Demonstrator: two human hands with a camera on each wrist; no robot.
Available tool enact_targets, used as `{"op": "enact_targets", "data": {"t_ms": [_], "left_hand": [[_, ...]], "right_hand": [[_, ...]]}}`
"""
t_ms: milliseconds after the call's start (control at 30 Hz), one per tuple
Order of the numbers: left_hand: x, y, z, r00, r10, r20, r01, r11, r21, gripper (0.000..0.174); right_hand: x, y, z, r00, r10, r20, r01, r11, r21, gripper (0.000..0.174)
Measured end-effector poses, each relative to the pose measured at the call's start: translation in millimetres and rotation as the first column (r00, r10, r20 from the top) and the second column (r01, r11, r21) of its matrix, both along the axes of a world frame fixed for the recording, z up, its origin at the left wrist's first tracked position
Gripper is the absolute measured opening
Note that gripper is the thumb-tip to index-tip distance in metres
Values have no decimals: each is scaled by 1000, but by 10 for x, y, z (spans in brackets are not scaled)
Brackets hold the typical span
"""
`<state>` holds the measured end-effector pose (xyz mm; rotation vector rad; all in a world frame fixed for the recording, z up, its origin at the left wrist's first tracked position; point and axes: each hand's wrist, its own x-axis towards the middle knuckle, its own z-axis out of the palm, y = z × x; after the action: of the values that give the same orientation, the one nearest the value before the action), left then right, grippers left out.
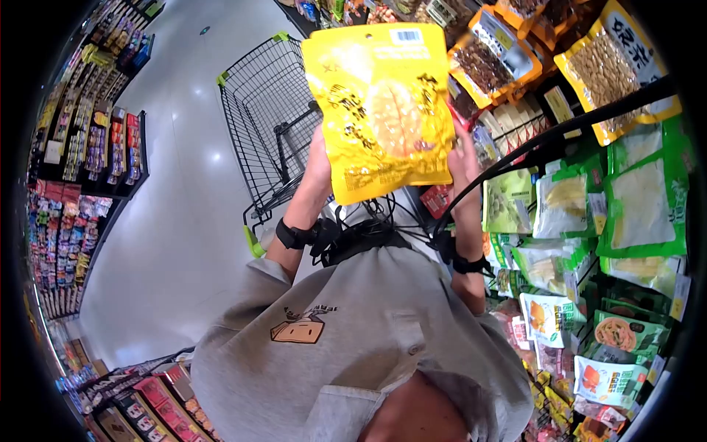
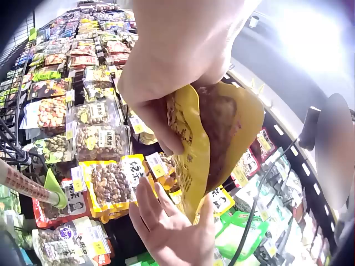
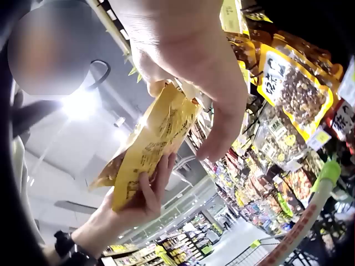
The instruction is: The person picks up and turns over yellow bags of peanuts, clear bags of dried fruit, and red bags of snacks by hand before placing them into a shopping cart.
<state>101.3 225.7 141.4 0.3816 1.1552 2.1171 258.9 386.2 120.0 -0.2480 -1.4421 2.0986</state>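
Observation:
Held up in front of the chest is a shiny yellow snack bag [image 1: 379, 110], with dark lettering, a food picture and a barcode label at its top edge. My left hand [image 1: 318, 173] grips one side edge of it. In the left wrist view that hand's thumb [image 2: 172, 141] lies on the bag's yellow face. At the opposite edge is my right hand [image 1: 462, 158], its fingers fairly straight against the bag. The right wrist view shows the right thumb [image 3: 217, 138] standing off from the bag. Part of each hand is hidden behind the bag in the head view.
A black wire shopping cart [image 1: 258, 110] with green corners stands ahead in the aisle [image 1: 162, 236]. Racks of hanging packets, such as a green-edged bag [image 1: 644, 199], are close on the right. More shelves [image 1: 88, 147] line the left. A black cable [image 1: 552, 129] crosses near the right arm.

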Motion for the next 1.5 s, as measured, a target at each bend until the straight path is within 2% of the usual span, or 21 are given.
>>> {"op": "enact_targets", "data": {"t_ms": [33,100,133,167,233,300,333,367,433,500,567,600,633,700,733,1133,1200,1500], "left_hand": [[66,27,82,997,28,65,-29,999,15,27],[100,37,56,999,-26,45,25,999,25,28],[101,27,65,998,-24,51,23,999,26,28],[97,22,96,998,-49,26,49,999,-13,29],[76,1,68,997,-81,9,81,995,-59,31],[48,2,23,990,-59,127,69,995,-74,35],[49,10,54,978,-90,186,109,990,-93,43],[46,8,97,978,-92,188,111,989,-95,43],[37,4,144,948,-181,263,148,979,142,51],[28,2,136,955,-182,236,159,981,113,54],[36,-11,120,966,-183,185,175,983,56,59],[33,-34,119,961,-233,146,223,971,83,50],[33,-34,111,962,-229,148,218,972,86,50],[38,-37,95,983,-186,10,186,982,-30,42],[57,-45,159,980,-185,67,183,983,28,38],[84,-69,99,983,-145,111,143,989,23,39],[103,-78,117,983,-143,117,142,990,22,38],[136,-89,83,986,-139,96,136,990,39,38]], "right_hand": [[-16,-41,-20,1000,-15,-15,14,999,-35,63],[34,-131,-19,997,-24,73,37,982,-184,58],[79,-161,74,993,7,120,26,963,-267,50],[84,-153,60,992,6,127,28,963,-269,50],[78,-131,19,994,27,105,-13,992,-127,43],[73,-151,41,996,15,90,0,987,-159,40],[73,-158,59,996,11,92,4,986,-166,40],[70,-167,78,996,8,94,8,985,-173,40],[48,-166,60,996,0,87,16,982,-186,39],[35,-119,-39,993,-26,112,34,997,-70,38],[22,-120,-56,994,-23,104,30,997,-67,37],[13,-123,-54,995,-18,94,24,998,-58,36],[8,-125,-52,995,-13,97,19,998,-55,36],[-7,-137,-46,995,-30,100,34,999,-33,36],[-15,-140,-42,995,-19,102,22,999,-31,36],[-45,-195,6,994,-15,105,23,997,-73,32],[-41,-180,-23,994,-21,106,23,1000,-18,32],[6,-191,13,997,5,80,-4,1000,-5,33]]}}
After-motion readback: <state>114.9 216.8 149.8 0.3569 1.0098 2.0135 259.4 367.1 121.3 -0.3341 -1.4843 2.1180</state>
